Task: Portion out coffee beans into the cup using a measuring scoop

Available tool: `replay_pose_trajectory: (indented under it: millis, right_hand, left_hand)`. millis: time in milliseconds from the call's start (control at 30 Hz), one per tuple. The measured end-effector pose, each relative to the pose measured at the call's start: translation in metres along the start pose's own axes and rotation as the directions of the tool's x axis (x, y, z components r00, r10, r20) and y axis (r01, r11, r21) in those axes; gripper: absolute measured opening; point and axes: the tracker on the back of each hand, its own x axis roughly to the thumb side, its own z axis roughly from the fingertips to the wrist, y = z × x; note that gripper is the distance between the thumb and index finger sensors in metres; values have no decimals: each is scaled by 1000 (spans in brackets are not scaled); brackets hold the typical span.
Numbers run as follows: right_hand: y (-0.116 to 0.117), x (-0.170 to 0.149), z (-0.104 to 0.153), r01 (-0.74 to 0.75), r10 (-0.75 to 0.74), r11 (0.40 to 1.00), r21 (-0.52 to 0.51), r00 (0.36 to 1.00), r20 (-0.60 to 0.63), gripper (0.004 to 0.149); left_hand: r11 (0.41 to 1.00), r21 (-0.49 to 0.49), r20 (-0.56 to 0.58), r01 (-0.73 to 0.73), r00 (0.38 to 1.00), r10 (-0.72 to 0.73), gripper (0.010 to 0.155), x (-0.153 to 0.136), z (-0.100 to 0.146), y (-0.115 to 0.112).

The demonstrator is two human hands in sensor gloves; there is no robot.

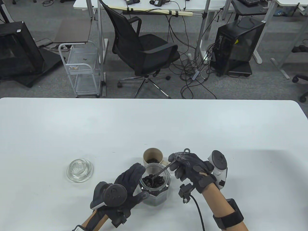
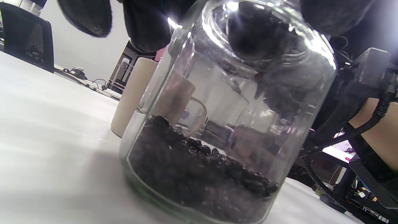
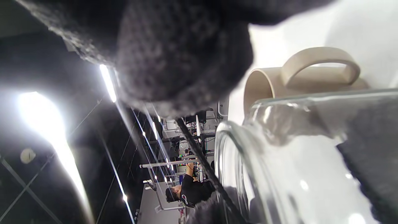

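Observation:
A clear glass jar (image 1: 156,190) (image 2: 217,124) (image 3: 279,161) of dark coffee beans (image 2: 199,174) stands near the table's front edge. My left hand (image 1: 131,182) wraps round its left side, fingers curled against the glass. My right hand (image 1: 185,166) pinches the handle of a dark metal measuring scoop (image 1: 156,175) whose bowl sits inside the jar mouth with beans in it. Its thin handle (image 3: 202,161) crosses the right wrist view. Just behind the jar stands a beige cup (image 1: 152,157) (image 2: 133,96) (image 3: 298,77) with some beans at its bottom.
The jar's glass lid (image 1: 79,170) lies on the white table (image 1: 72,125) to the left of the jar. Beyond the far table edge are an office chair (image 1: 144,48), a wire cart, cables and a computer case. A person sits far off in the right wrist view.

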Motion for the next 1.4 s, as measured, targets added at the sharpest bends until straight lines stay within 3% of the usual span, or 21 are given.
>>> replay_pose_trajectory:
  millis: [433, 900, 1167, 1400]
  right_hand:
    - [-15, -17, -8, 94, -96, 995, -46, 994, -54, 45]
    - [-28, -5, -5, 180, -181, 980, -86, 984, -5, 45]
    - [-41, -6, -3, 290, -286, 936, -200, 957, 47, 45]
    - [-49, -19, -8, 236, -234, 932, -275, 971, 40, 47]
  left_hand:
    - [1000, 0, 0, 0, 1000, 0, 92, 0, 0, 0]
    - [1000, -1, 0, -1, 1000, 1, 92, 0, 0, 0]
    - [1000, -1, 0, -1, 1000, 1, 92, 0, 0, 0]
    - [1000, -2, 0, -1, 1000, 1, 92, 0, 0, 0]
